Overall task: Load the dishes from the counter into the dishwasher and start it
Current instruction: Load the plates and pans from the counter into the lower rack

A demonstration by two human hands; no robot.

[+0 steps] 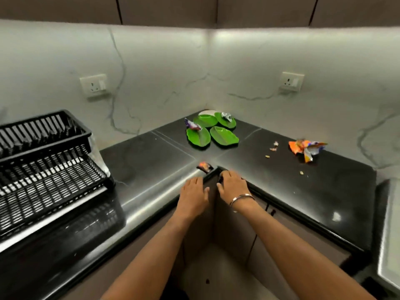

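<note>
Several green leaf-shaped plates (224, 136) lie in the far corner of the black L-shaped counter (151, 156), with a white dish (206, 112) behind them. Crumpled wrappers sit on two of the plates (198, 136). My left hand (193, 192) rests flat on the counter's inner corner edge, fingers fairly straight. My right hand (232, 184), with a metal bangle at the wrist, lies over the same corner edge, fingers bent over it. Neither hand holds a dish. No dishwasher is in sight.
A black two-tier dish rack (45, 163) stands at the left. An orange snack wrapper (307, 148) and crumbs lie on the right counter. A small orange wrapper (205, 166) sits near the inner corner. Cabinet doors (236, 226) are below.
</note>
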